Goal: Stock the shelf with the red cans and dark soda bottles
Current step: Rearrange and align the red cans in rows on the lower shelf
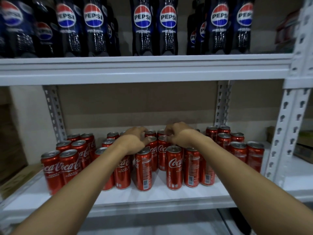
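- Both my arms reach into the lower shelf (152, 199), over the middle cluster of cans (174, 167)
- Left hand (133, 141): fingers curled down over can tops in the middle rows; looks like it's on a can, but the hand hides the contact; can't tell if it actually grips
- Right hand (179, 134): same pose, fingers curled over the tops just right of the left hand; grip also unclear from this angle
- The hands sit close together, a small gap between them, both above the back-middle cans
- Cans: all upright on the lower shelf, in loose groups; left group (67, 160) two wide and several deep; middle group under my hands; right group (237, 145) near the right upright (286, 133)
- Front middle cans stand with labels turned different ways; one shows a barcode, one next to it shows the logo
- Bottles (155, 26): upper shelf (144, 68), upright, a row across the front with more behind; gaps in the row left of centre and right of centre
- Picture is motion-blurred at the left edge; cardboard backing behind the lower shelf
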